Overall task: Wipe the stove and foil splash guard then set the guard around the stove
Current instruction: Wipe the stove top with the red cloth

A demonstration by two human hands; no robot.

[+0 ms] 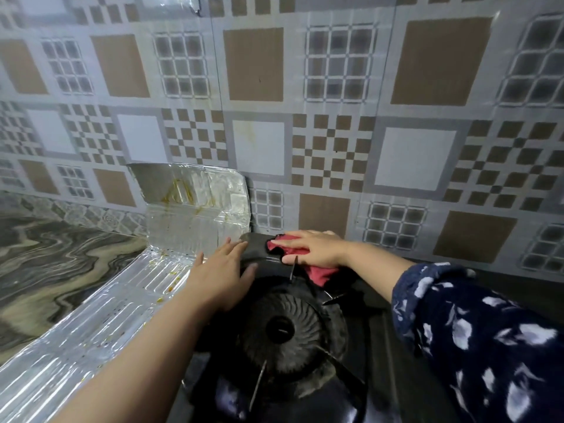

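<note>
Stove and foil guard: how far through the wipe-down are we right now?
Early. In hand: the right hand presses a red cloth on the stove's back edge, while the left hand steadies its left rim. Nothing looks finished. Left: the foil splash guard carries yellow stains on its upright panel and crumbs on the flat one, so it needs wiping. It lies folded out to the stove's left, not yet set around it.

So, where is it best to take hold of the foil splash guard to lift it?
Probably grip the foil splash guard by the free top rim of its upright panel, coming from above. The other panel lies flat on the counter, and thin foil likely crumples if pinched mid-sheet.
</note>
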